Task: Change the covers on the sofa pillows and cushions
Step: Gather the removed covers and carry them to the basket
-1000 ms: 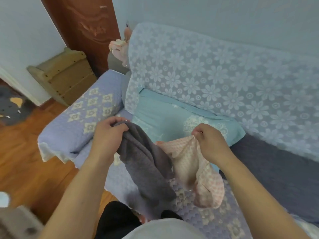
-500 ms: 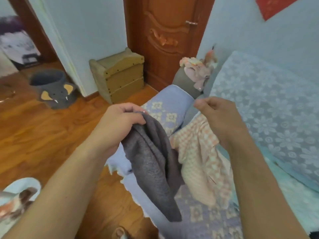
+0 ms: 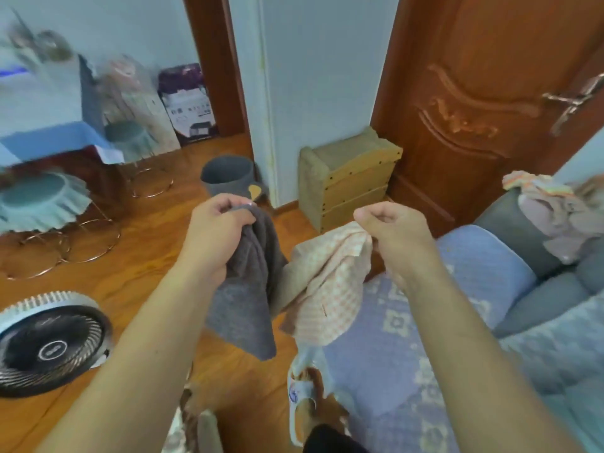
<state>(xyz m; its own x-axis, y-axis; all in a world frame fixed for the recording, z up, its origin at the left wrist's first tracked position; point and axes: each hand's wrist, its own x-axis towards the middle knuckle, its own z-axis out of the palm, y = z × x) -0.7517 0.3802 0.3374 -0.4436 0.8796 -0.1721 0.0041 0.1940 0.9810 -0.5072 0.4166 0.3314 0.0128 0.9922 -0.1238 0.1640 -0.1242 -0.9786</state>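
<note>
My left hand (image 3: 217, 233) grips the top of a grey fabric cover (image 3: 245, 299) that hangs down over the wooden floor. My right hand (image 3: 397, 237) pinches the upper edge of a pink-and-white checked cover (image 3: 327, 295), which droops beside the grey one. Both covers hang in the air in front of me, touching each other at the middle. The sofa (image 3: 539, 295) lies to the right, its seat draped in a lilac quilted throw (image 3: 385, 338) with pale flower squares.
A wooden step stool (image 3: 346, 178) stands by the brown door (image 3: 483, 93). A grey basket (image 3: 228, 174) sits at the wall corner. A round fan (image 3: 49, 341) lies on the floor at left, near wire-legged stools (image 3: 42, 204). Folded cloths (image 3: 552, 210) rest on the sofa arm.
The view has swung left, away from the sofa back toward the door and floor. Both hands keep hold of their covers and have lifted them clear of the sofa.
</note>
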